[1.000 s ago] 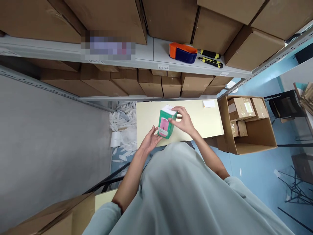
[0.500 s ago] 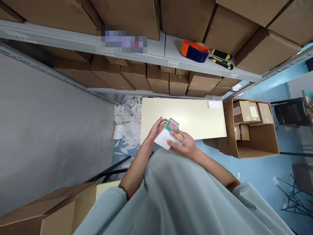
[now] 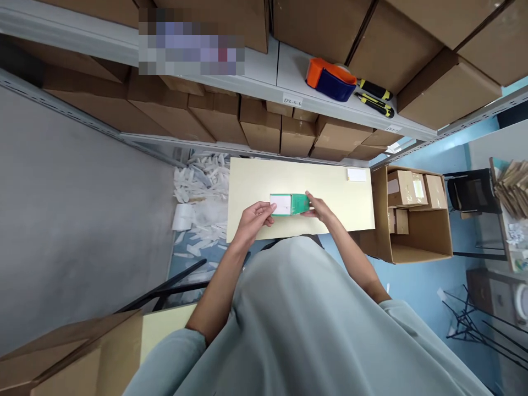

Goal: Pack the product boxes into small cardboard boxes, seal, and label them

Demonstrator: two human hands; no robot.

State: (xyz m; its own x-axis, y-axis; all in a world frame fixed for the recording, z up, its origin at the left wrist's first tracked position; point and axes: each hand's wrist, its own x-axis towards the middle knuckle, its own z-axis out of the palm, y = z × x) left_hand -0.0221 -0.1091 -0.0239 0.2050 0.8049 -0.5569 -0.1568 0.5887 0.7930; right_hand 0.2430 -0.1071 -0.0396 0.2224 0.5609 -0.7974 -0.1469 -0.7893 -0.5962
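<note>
At the centre of the frame, the left hand (image 3: 251, 221) pinches the white end of a green-and-white box (image 3: 300, 203) over the pale worktop (image 3: 330, 181), the right hand (image 3: 319, 209) gripping its green end.

The shelf edge (image 3: 256, 92) overhangs the pale tabletop's (image 3: 330, 190) far side.

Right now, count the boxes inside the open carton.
4 visible in the carton: a left larger box and right larger box along its far side; a left smaller box and right smaller box nearer, by its left wall. More may be hidden.
</note>
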